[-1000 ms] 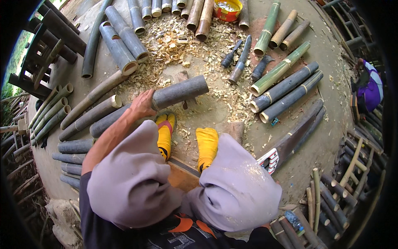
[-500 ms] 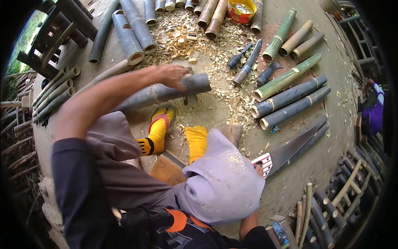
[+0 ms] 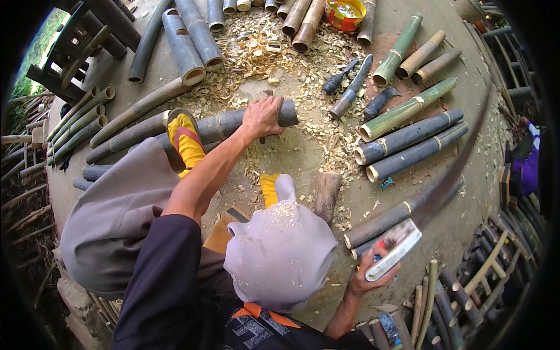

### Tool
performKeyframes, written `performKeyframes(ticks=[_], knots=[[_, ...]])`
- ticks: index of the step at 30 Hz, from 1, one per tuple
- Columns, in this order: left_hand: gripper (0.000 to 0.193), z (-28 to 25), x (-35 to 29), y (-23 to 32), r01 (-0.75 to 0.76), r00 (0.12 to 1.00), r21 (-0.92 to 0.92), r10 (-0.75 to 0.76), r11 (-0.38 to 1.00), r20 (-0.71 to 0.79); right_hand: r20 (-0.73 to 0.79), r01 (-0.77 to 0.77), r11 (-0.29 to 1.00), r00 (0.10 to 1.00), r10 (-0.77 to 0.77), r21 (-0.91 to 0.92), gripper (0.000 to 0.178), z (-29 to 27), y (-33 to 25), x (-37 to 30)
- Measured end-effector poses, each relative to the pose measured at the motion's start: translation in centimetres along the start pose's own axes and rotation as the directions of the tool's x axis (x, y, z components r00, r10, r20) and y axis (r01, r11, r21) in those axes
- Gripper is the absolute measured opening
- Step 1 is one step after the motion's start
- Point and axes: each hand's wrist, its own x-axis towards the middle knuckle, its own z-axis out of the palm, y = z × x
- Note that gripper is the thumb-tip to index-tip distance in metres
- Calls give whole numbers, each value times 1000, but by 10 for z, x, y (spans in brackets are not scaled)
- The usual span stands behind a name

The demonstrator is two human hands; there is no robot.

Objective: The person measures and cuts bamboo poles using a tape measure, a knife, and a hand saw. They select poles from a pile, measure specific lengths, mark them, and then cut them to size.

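Observation:
My left hand (image 3: 263, 116) is wrapped over a dark bamboo pole (image 3: 230, 120) near its right end. The pole lies slanted across the ground, resting by a small support under my hand. My left foot (image 3: 187, 140), in a yellow sock and sandal, presses on that pole. On the right, my right hand (image 3: 366, 273) grips the white-and-red handle of a handsaw (image 3: 398, 248). Its long blade points up and away to the right, smeared by motion. Two dark bamboo lengths (image 3: 379, 223) lie under and beside the saw.
Wood chips (image 3: 256, 49) cover the ground ahead. Cut bamboo tubes (image 3: 408, 111) lie to the right, near a curved-blade knife (image 3: 351, 87). A red-and-yellow tub (image 3: 344, 14) stands at the back. Bamboo stacks (image 3: 466, 297) fill the lower right; a wooden block (image 3: 328, 195) lies near my knee.
My right hand has lifted the handsaw off the ground, its blade swinging up. My left hand has closed on the pole's right part. My left foot has moved onto the pole.

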Motion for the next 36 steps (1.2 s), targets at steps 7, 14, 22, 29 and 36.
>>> performKeyframes(ticks=[7,14,22,29,36], knots=[[56,5,-2,-11,55,995,-228,-73,972,-74,334,-63,958,942,-35,281,50,88,-43,1],[53,-6,3,-2,163,987,-210,-157,964,46,429,53,958,886,-176,283,50,134,-34,-13],[54,-2,4,-9,141,990,-172,-142,975,9,539,75,981,827,-161,179,49,74,-44,-34],[54,1,7,-5,121,992,-153,-124,981,-11,508,117,984,845,-168,131,48,135,-32,-10],[53,-4,5,-10,142,990,-108,-143,984,5,492,211,970,836,-244,122,46,81,-9,-48]])
